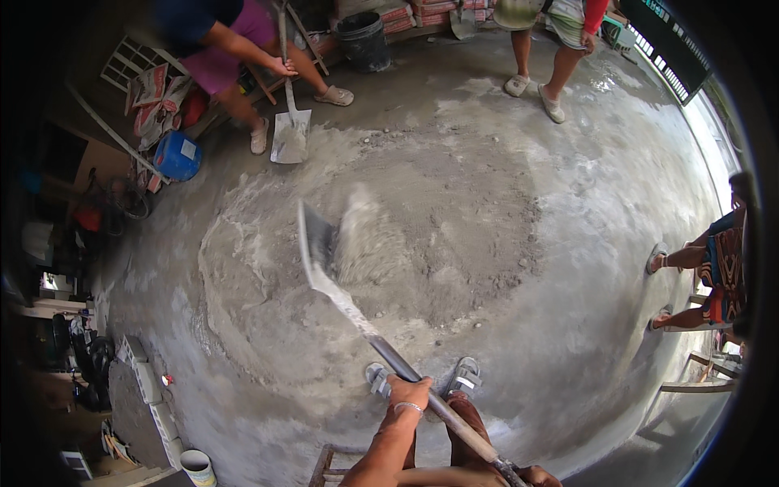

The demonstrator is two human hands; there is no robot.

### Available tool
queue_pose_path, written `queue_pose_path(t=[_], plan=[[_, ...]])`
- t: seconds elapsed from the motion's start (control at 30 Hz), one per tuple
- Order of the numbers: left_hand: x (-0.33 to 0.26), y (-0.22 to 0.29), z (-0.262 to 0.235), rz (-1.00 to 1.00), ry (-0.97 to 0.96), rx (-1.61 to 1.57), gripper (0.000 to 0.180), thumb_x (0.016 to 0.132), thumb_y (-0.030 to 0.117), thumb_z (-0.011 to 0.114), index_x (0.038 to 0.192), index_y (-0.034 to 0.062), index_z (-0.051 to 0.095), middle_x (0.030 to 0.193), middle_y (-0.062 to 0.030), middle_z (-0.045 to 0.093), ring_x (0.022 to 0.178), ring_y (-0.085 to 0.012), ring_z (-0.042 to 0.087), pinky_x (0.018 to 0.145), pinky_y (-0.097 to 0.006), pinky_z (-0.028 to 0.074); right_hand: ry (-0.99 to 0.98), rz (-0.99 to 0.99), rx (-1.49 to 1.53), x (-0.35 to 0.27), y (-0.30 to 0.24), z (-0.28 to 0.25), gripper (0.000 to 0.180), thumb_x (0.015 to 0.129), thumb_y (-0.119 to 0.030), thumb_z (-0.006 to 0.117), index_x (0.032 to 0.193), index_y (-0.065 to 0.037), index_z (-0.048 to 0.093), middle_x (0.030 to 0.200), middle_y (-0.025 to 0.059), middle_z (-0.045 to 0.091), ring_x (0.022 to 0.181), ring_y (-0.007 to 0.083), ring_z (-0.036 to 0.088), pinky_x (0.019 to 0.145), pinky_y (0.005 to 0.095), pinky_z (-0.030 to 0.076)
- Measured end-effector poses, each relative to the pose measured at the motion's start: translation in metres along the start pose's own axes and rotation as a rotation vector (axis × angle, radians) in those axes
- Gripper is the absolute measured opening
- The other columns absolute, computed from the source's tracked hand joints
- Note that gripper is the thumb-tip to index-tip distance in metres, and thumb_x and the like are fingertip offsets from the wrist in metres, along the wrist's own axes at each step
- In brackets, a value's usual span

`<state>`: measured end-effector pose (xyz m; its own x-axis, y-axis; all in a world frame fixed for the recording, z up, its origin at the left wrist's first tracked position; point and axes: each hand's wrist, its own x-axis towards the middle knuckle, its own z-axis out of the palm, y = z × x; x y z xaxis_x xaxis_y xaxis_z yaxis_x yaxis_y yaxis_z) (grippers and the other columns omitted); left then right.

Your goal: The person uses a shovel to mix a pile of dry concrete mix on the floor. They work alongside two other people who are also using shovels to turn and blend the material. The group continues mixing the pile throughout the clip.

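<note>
My left hand [410, 394], with a bracelet at its wrist, is wrapped round the middle of a long shovel's shaft. At the lower edge my right hand [538, 477] is closed on the handle end, partly cut off by the picture. The shovel [393, 357] slants up and left from my hands, its blade tilted on edge above the floor. Beside the blade, a grey, powdery clump [369, 235] is smeared by motion. Under it spreads a broad, thin layer of grey sandy mix [462, 235] with small lumps. My sandalled feet stand at its near edge.
At the far left a person holds another shovel [290, 138], blade down. Two more people stand at the far right and right edge. A black bucket [363, 42], stacked sacks [398, 18], a blue container [178, 156], concrete blocks [146, 381] and a white pail [197, 468] line the sides.
</note>
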<state>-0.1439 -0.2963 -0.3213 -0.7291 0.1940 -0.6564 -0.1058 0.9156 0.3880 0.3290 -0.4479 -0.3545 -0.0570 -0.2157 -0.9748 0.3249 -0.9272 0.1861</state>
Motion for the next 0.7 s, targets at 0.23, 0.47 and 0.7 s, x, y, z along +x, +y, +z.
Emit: queue_pose_path(t=[0.23, 0.47, 0.7], plan=[[0.0, 0.012, -0.083, 0.001, -0.079, -0.877, 0.036, 0.076, 0.003, 0.07, 0.102, 0.0027, 0.045, 0.079, -0.0106, 0.057, 0.067, -0.0258, 0.06, 0.062, -0.038, 0.053, 0.146, -0.599, 0.592, -0.112, -0.1, 0.089, 0.019, 0.075, 0.002, 0.06, 0.092, 0.001, 0.054, 0.061, 0.0112, 0.054, 0.048, 0.0243, 0.058, 0.044, 0.0378, 0.051], [0.109, -0.085, -0.025, -0.557, -0.224, -0.994, 0.007, 0.081, 0.004, 0.057, 0.079, 0.0046, 0.05, 0.061, -0.0089, 0.051, 0.051, -0.0223, 0.054, 0.049, -0.037, 0.049, 0.32, -0.694, 0.474, -0.142, -0.094, 0.144, 0.009, 0.073, -0.007, 0.06, 0.075, -0.003, 0.052, 0.057, 0.0068, 0.053, 0.045, 0.021, 0.055, 0.042, 0.0361, 0.048], [0.064, -0.135, 0.124, -0.894, -0.58, -1.063, 0.015, 0.084, 0.011, 0.062, 0.075, 0.0057, 0.051, 0.061, -0.0052, 0.049, 0.051, -0.0189, 0.051, 0.051, -0.035, 0.05, 0.76, -0.608, 0.356, -0.265, -0.128, 0.167, 0.007, 0.086, -0.013, 0.053, 0.085, -0.014, 0.047, 0.052, 0.0005, 0.041, 0.037, 0.0119, 0.039, 0.028, 0.0259, 0.03]])
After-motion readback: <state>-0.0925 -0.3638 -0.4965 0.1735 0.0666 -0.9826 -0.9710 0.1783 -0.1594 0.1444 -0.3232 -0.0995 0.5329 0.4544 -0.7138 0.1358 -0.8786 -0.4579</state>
